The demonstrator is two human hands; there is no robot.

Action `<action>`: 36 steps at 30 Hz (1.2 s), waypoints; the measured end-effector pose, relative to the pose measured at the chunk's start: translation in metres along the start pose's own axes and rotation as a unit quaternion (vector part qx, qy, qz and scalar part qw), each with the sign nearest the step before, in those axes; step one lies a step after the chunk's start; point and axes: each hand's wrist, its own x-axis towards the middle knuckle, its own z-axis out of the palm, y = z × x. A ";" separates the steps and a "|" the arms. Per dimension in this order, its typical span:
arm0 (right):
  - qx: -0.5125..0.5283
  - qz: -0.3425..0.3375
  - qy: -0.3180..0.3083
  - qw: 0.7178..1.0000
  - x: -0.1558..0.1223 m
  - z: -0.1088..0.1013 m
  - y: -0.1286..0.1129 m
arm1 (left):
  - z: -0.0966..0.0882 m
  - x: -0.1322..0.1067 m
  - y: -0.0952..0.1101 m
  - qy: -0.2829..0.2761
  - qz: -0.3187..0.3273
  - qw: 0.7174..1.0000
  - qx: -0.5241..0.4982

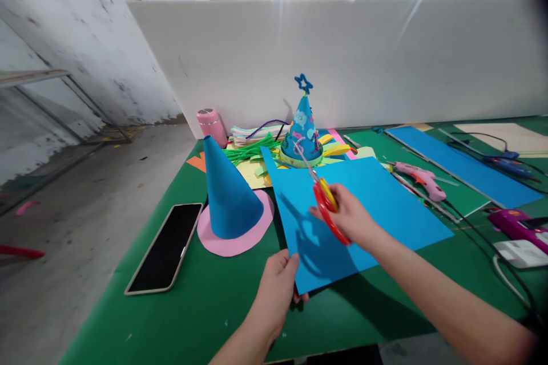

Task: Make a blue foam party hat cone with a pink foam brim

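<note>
My left hand (278, 291) pinches the near left corner of a large blue sheet (368, 205), thumb on top and fingers underneath. Over the sheet, my right hand (346, 214) grips red and yellow scissors (329, 211) by the handles, blades pointing away from me. Their shadow falls on the blue surface. A narrow strip stands out along the sheet's far left side. Left of it, a plain blue cone (231, 194) leans on a pink disc (261, 222). Behind the sheet stands a decorated blue cone hat (305, 125) topped with a star.
A phone (166, 248) lies near the table's left edge. Green pipe cleaners (252, 151) and a pink canister (212, 127) sit at the back. To the right are a pink glue gun (422, 178), a purple glue gun (518, 222), cables and another blue sheet (462, 165).
</note>
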 end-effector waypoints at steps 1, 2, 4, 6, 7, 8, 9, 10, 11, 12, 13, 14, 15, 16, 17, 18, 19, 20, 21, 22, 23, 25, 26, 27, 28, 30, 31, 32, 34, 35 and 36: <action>-0.030 -0.001 0.015 0.999 0.021 0.010 -0.002 | 0.001 0.000 0.000 0.000 0.000 1.000 0.000; -0.058 -0.004 0.026 0.998 0.040 0.021 -0.005 | 0.001 -0.001 0.000 -0.001 0.000 1.000 0.001; -0.107 -0.011 0.035 0.994 0.069 0.042 -0.010 | 0.002 -0.001 0.001 -0.002 -0.001 1.000 0.002; -0.145 -0.019 0.028 0.989 0.085 0.060 -0.015 | 0.002 -0.001 0.001 -0.002 -0.003 1.000 0.002; -0.163 -0.022 0.023 0.986 0.089 0.067 -0.016 | 0.002 -0.001 0.001 -0.001 -0.004 1.000 0.000; -0.179 -0.022 0.018 0.983 0.092 0.072 -0.017 | 0.002 -0.001 0.000 -0.001 -0.005 1.000 -0.002; -0.195 -0.022 0.015 0.980 0.093 0.076 -0.017 | 0.002 -0.001 0.000 -0.001 -0.007 1.000 -0.005; -0.209 -0.019 0.012 0.978 0.094 0.079 -0.017 | 0.002 -0.001 -0.001 -0.003 -0.008 1.000 -0.007; -0.221 -0.015 0.011 0.975 0.095 0.081 -0.016 | 0.002 -0.001 -0.001 -0.005 -0.009 1.000 -0.007; -0.231 -0.011 0.010 0.973 0.096 0.082 -0.015 | 0.002 -0.001 -0.001 -0.007 -0.010 1.000 -0.007; -0.239 -0.007 0.010 0.971 0.097 0.082 -0.013 | 0.002 -0.001 -0.001 -0.009 -0.011 1.000 -0.006; -0.244 -0.004 0.010 0.970 0.099 0.082 -0.011 | 0.002 -0.001 -0.001 -0.009 -0.012 1.000 -0.004; -0.248 -0.002 0.010 0.969 0.100 0.082 -0.009 | 0.002 0.000 -0.001 -0.009 -0.013 1.000 -0.003; -0.250 0.001 0.011 0.968 0.101 0.082 -0.007 | 0.002 0.000 -0.001 -0.009 -0.014 1.000 -0.002; -0.251 0.003 0.013 0.968 0.102 0.082 -0.006 | 0.002 0.000 -0.001 -0.009 -0.014 1.000 -0.001; -0.251 0.005 0.015 0.968 0.102 0.082 -0.005 | 0.002 0.001 -0.001 -0.009 -0.013 1.000 0.000; -0.249 0.007 0.017 0.968 0.103 0.083 -0.004 | 0.002 0.001 -0.001 -0.009 -0.013 1.000 0.000; -0.247 0.008 0.019 0.969 0.103 0.084 -0.004 | 0.001 0.001 -0.001 -0.009 -0.013 1.000 0.001; -0.244 0.008 0.020 0.970 0.102 0.084 -0.004 | 0.001 0.002 -0.001 -0.009 -0.011 1.000 0.001; -0.240 0.007 0.022 0.971 0.102 0.085 -0.004 | 0.001 0.002 -0.002 -0.009 -0.011 1.000 0.001; -0.235 0.006 0.023 0.972 0.102 0.086 -0.004 | 0.001 0.002 -0.002 -0.009 -0.010 1.000 0.001; -0.219 0.004 0.024 0.975 0.102 0.086 -0.005 | 0.001 0.002 -0.003 -0.011 -0.011 1.000 -0.002; -0.207 0.004 0.026 0.978 0.103 0.086 -0.005 | 0.000 0.002 -0.003 -0.012 -0.012 1.000 -0.004; -0.193 0.004 0.029 0.981 0.103 0.085 -0.006 | 0.000 0.002 -0.003 -0.013 -0.013 1.000 -0.006; -0.176 0.004 0.032 0.984 0.104 0.083 -0.006 | 0.000 0.002 -0.003 -0.013 -0.014 1.000 -0.010; -0.131 0.005 0.040 0.991 0.102 0.075 -0.008 | 0.000 0.001 -0.003 -0.014 -0.017 0.999 -0.023; -0.102 0.004 0.043 0.994 0.099 0.070 -0.010 | -0.001 0.001 -0.003 -0.015 -0.018 0.999 -0.029; -0.070 0.002 0.045 0.997 0.094 0.062 -0.011 | -0.001 0.001 -0.003 -0.017 -0.019 0.999 -0.038; 0.004 -0.003 0.044 0.999 0.077 0.044 -0.015 | -0.002 0.002 -0.002 -0.026 -0.020 0.998 -0.056; 0.043 -0.002 0.040 0.998 0.065 0.034 -0.016 | -0.003 0.002 -0.002 -0.030 -0.020 0.997 -0.063; 0.081 0.006 0.035 0.996 0.050 0.023 -0.017 | -0.003 0.001 -0.001 -0.034 -0.020 0.997 -0.069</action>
